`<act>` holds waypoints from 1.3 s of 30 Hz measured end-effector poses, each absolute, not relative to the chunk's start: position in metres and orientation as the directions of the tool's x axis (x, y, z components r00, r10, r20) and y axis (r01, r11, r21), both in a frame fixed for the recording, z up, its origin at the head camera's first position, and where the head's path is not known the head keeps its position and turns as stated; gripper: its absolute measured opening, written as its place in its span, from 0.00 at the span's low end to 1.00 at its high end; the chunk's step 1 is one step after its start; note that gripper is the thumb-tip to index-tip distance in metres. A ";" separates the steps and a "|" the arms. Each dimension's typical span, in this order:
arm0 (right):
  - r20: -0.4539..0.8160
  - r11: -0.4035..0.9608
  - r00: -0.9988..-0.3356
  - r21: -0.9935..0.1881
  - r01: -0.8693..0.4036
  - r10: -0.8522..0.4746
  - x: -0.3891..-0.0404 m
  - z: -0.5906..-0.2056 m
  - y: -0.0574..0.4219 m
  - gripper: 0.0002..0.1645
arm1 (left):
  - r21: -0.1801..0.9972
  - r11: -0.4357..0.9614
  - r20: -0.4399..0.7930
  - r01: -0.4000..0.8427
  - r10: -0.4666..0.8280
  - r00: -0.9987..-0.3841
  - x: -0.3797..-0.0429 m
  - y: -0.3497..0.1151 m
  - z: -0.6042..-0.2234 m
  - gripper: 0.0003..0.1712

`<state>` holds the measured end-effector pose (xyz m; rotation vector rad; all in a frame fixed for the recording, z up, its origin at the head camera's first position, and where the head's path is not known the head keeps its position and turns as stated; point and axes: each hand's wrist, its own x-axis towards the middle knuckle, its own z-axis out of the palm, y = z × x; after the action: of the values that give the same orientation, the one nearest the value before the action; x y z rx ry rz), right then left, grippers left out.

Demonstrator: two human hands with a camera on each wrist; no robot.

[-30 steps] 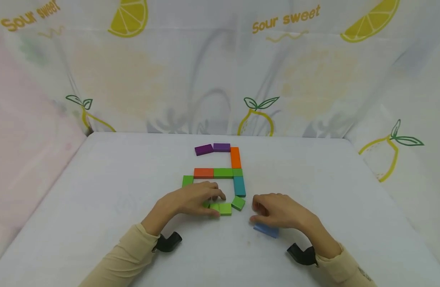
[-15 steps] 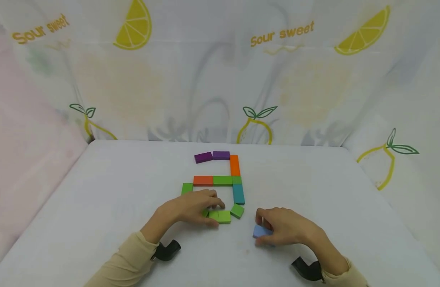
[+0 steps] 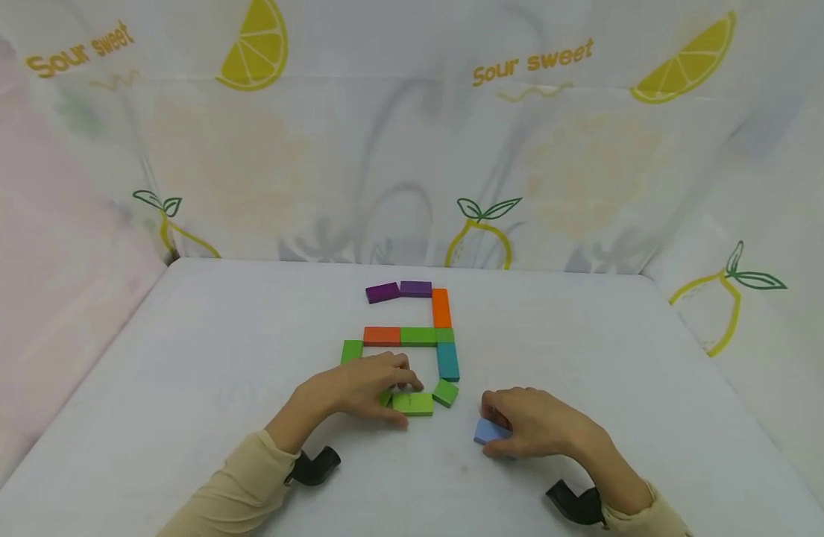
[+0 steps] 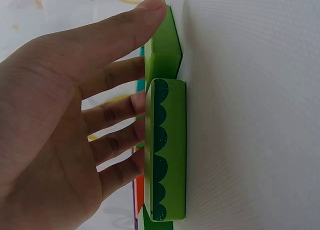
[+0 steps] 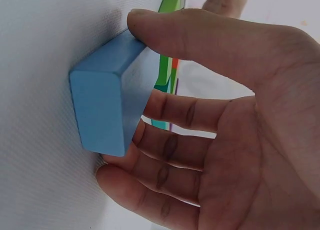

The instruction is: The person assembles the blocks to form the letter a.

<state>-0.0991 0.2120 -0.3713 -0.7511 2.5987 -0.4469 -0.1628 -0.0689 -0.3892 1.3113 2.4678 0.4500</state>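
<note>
Beside the row of blocks, my right hand pinches a light blue rectangular block. Its thumb lies on one side and the fingers on the other, while the block rests low at the white surface. My left hand lies loosely over the lower left of a block outline, fingers extended and thumb near a lime green block. In the left wrist view, a green block with dark scallops stands before the fingers, whose tips are hidden. A small green block sits turned at the outline's lower right corner.
Above lie a teal block, a green block, a red-orange block, an orange block and two purple blocks. A lemon-print curtain hangs behind the white table.
My right hand has shifted slightly nearer and right and taken hold of the blue block, which has turned a little. The left hand stays almost in place. The head view has tilted slightly.
</note>
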 end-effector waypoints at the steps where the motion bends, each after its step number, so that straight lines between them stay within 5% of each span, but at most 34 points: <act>1: -0.279 0.806 -0.778 -0.397 -0.440 -0.562 -0.099 -0.371 0.212 0.17 | 0.413 0.533 -0.125 0.738 0.836 -0.534 -0.163 -0.069 -0.389 0.27; 39: -0.123 0.850 -0.870 -0.315 -0.423 -0.478 -0.107 -0.387 0.197 0.17 | 0.382 0.556 -0.147 0.739 0.825 -0.545 -0.163 -0.065 -0.389 0.30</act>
<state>-0.1075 0.1972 -0.3872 -0.6963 2.8301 -0.4154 -0.1635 -0.0648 -0.3895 1.2894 2.4846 0.3969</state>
